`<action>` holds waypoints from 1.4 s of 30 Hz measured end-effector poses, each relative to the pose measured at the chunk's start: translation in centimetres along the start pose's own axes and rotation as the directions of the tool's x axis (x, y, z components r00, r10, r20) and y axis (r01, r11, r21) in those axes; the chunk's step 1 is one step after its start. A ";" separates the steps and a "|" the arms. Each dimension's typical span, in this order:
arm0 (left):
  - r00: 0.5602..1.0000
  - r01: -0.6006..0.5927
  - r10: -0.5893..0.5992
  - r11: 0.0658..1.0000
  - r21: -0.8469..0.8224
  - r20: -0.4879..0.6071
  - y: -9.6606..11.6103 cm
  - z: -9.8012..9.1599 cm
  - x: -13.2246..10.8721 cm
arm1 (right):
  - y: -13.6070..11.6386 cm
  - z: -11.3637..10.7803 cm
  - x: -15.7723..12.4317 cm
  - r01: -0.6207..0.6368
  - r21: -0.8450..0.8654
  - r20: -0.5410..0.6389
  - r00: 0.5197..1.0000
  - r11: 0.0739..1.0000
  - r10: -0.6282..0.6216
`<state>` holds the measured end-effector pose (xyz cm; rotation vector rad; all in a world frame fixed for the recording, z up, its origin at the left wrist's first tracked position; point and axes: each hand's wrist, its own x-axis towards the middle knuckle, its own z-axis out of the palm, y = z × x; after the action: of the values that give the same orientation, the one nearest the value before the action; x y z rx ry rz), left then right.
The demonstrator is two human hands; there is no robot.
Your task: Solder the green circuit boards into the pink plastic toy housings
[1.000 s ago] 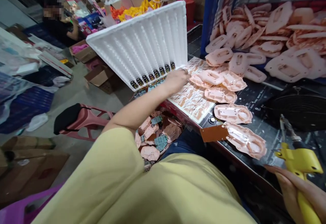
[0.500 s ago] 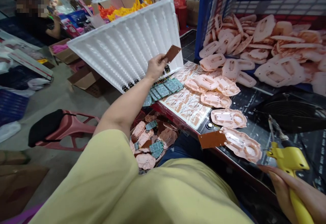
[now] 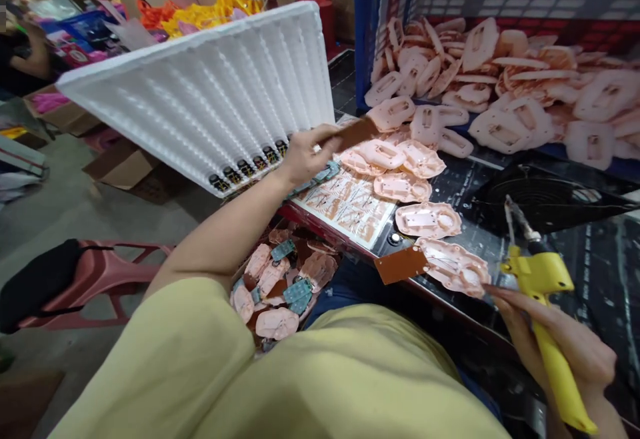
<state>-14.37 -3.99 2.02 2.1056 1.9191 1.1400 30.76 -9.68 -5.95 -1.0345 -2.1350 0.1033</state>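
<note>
My left hand (image 3: 306, 156) pinches a brown circuit board (image 3: 356, 132), slightly blurred, above the table's left part. Green circuit boards (image 3: 325, 174) lie partly hidden beneath that hand. At the right, my right hand (image 3: 580, 342) is closed around a yellow soldering gun (image 3: 543, 274), its tip pointing away from me. The fingertips of this hand are at the edge of a pink plastic shell (image 3: 453, 267); whether they touch it I cannot tell. Another brown circuit board (image 3: 401, 264) lies beside that shell, overhanging the table's front edge.
A white ribbed foam tray (image 3: 200, 92) leans at the left with black parts along its lower edge. Several pink shells (image 3: 403, 187) are on the table. A blue crate (image 3: 367, 39) of shells stands behind. Below is a container with shells and green boards (image 3: 299, 290). A red stool (image 3: 95, 279) stands left.
My left hand has brought the brown circuit board away from the foam tray, towards the pink shells. The view has shifted right. My right hand still holds the soldering gun.
</note>
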 end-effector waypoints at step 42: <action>0.843 0.378 -0.047 0.761 -0.528 0.537 12.4 5.5 -3.3 | -0.5 3.1 7.0 0.167 0.236 0.008 0.985 0.957 -0.174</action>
<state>-0.83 -7.25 2.86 1.5478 1.2681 0.8856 25.70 -4.34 -3.86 -0.7133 -2.1668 0.2824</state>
